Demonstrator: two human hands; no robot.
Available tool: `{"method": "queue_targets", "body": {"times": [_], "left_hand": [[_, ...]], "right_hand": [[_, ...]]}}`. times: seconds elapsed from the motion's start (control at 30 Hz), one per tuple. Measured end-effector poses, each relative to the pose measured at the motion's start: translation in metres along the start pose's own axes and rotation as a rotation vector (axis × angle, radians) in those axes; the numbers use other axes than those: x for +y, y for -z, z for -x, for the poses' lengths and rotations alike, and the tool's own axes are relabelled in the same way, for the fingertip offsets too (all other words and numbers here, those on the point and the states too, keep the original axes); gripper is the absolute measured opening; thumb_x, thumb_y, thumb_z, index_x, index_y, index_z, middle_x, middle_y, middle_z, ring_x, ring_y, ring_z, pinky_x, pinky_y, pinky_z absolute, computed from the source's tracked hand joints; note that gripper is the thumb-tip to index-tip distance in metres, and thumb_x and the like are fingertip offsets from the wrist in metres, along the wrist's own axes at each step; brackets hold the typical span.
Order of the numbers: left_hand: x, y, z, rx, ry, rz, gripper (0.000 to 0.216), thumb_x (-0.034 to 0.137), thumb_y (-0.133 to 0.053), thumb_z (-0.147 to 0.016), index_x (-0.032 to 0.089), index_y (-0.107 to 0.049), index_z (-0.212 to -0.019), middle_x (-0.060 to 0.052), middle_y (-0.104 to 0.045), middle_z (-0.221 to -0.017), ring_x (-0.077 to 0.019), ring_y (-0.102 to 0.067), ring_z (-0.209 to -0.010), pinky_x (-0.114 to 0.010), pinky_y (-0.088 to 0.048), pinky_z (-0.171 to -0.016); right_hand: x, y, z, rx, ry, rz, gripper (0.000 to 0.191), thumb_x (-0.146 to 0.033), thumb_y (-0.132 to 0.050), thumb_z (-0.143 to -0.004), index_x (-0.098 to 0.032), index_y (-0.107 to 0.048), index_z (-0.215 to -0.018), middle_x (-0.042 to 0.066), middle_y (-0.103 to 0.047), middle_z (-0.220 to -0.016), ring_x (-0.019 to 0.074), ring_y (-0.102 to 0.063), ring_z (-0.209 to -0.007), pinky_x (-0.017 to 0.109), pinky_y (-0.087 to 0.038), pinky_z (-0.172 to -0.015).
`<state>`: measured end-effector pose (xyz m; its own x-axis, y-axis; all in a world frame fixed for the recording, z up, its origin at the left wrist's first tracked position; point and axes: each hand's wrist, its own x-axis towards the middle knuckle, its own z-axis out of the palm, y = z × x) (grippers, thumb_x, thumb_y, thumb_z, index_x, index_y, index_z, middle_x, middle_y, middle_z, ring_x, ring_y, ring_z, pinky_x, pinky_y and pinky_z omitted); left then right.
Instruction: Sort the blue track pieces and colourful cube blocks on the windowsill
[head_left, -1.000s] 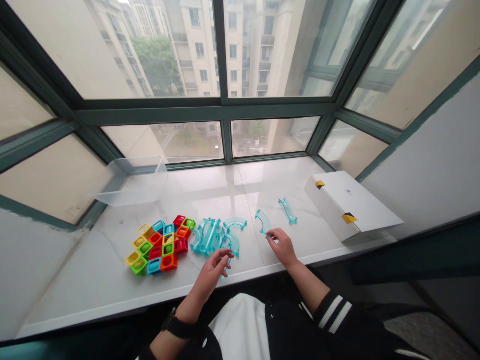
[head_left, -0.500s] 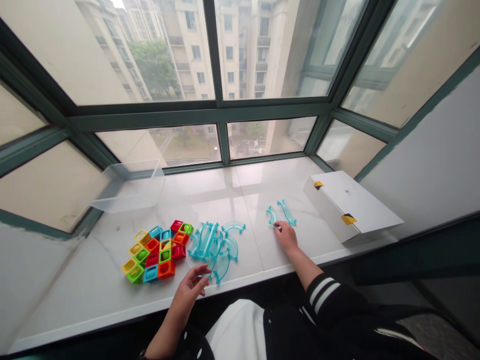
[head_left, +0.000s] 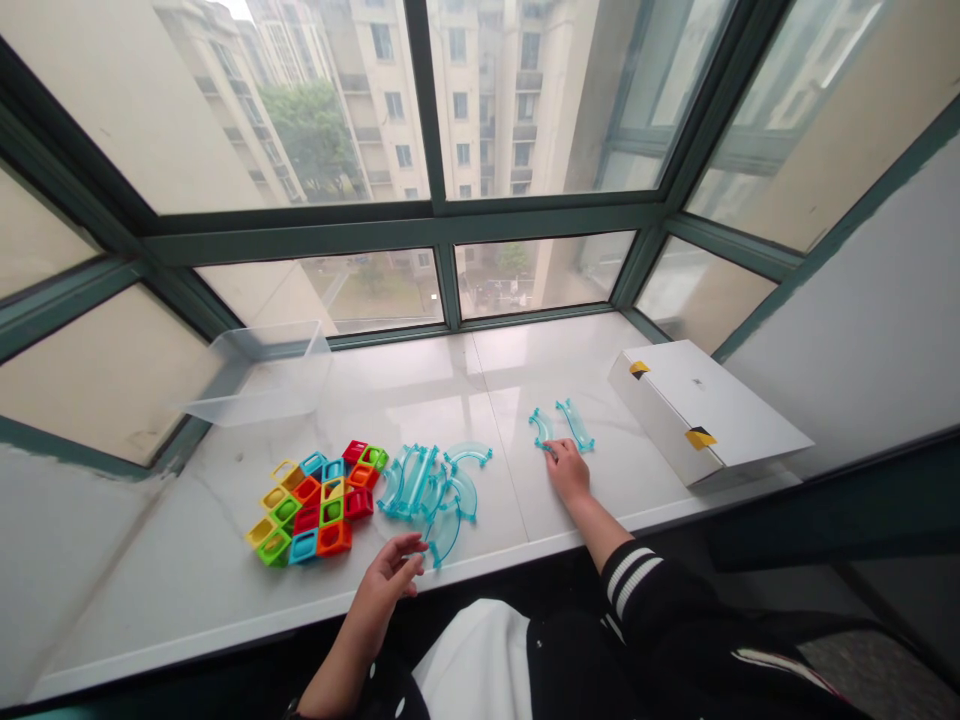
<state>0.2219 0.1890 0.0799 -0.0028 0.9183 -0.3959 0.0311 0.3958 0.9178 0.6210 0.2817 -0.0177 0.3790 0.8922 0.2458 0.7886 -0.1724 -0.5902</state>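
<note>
My right hand (head_left: 568, 472) pinches the near end of a small curved translucent blue track piece (head_left: 541, 428) lying on the white sill (head_left: 300, 610). Just right of it lies a longer translucent blue track piece (head_left: 576, 425), apart from my fingers. My left hand (head_left: 391, 572) hovers at the sill's front edge with its fingers loosely bent and apart, holding nothing. Closest to it is a heap of translucent blue track pieces (head_left: 420, 485), several of them overlapping. Left of that heap, a cluster of coloured hollow blocks (head_left: 306, 518) stands close together in red, orange, yellow, green and blue.
A clear plastic bin (head_left: 259, 408) stands at the back left by the window. A white box (head_left: 720, 405) with yellow and black tabs sits at the right. Green window frames (head_left: 390, 232) bound the sill at the back, and a white wall (head_left: 862, 330) rises on the right.
My right hand has shifted slightly left and away from me, and the small curved track piece has moved slightly left with it. My left hand has moved slightly right.
</note>
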Motion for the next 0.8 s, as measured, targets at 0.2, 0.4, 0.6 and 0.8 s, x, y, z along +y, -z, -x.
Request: {"method": "queue_targets", "body": {"times": [0.2, 0.4, 0.6, 0.8], "left_hand": [[0.0004, -0.0001, 0.0016, 0.011, 0.055, 0.029, 0.065, 0.059, -0.086, -0.067, 0.019, -0.07, -0.115, -0.013, -0.074, -0.113, -0.0186, -0.063, -0.079, -0.024, -0.047, -0.056], [-0.0015, -0.0006, 0.0019, 0.011, 0.073, 0.038, 0.066, 0.062, -0.086, -0.066, 0.019, -0.071, -0.113, -0.014, -0.075, -0.113, -0.018, -0.062, -0.078, -0.024, -0.047, -0.056], [-0.0036, -0.0003, 0.0011, 0.011, 0.083, 0.046, 0.066, 0.062, -0.086, -0.065, 0.018, -0.072, -0.112, -0.014, -0.074, -0.113, -0.0186, -0.064, -0.077, -0.025, -0.047, -0.055], [-0.0045, 0.0015, 0.0006, 0.007, 0.097, 0.065, 0.062, 0.062, -0.083, -0.069, 0.019, -0.072, -0.113, -0.014, -0.074, -0.114, -0.0182, -0.063, -0.078, -0.025, -0.048, -0.056]], "right_hand": [[-0.0009, -0.0029, 0.0022, 0.03, 0.034, 0.053, 0.027, -0.02, -0.056, -0.098, -0.027, -0.078, -0.113, 0.006, -0.066, -0.112, 0.0178, -0.062, -0.088, 0.026, -0.042, -0.065], [-0.0003, -0.0029, 0.0029, 0.024, 0.044, 0.071, 0.028, -0.019, -0.055, -0.098, -0.025, -0.077, -0.114, 0.006, -0.067, -0.113, 0.018, -0.063, -0.089, 0.026, -0.042, -0.066], [0.001, -0.0034, 0.0038, 0.027, 0.048, 0.072, 0.029, -0.019, -0.055, -0.097, -0.025, -0.077, -0.114, 0.007, -0.067, -0.112, 0.0184, -0.063, -0.089, 0.027, -0.042, -0.066], [0.0014, -0.0033, 0.004, 0.046, 0.063, 0.069, 0.029, -0.021, -0.053, -0.096, -0.025, -0.078, -0.112, 0.006, -0.066, -0.11, 0.0183, -0.062, -0.086, 0.027, -0.042, -0.063]]}}
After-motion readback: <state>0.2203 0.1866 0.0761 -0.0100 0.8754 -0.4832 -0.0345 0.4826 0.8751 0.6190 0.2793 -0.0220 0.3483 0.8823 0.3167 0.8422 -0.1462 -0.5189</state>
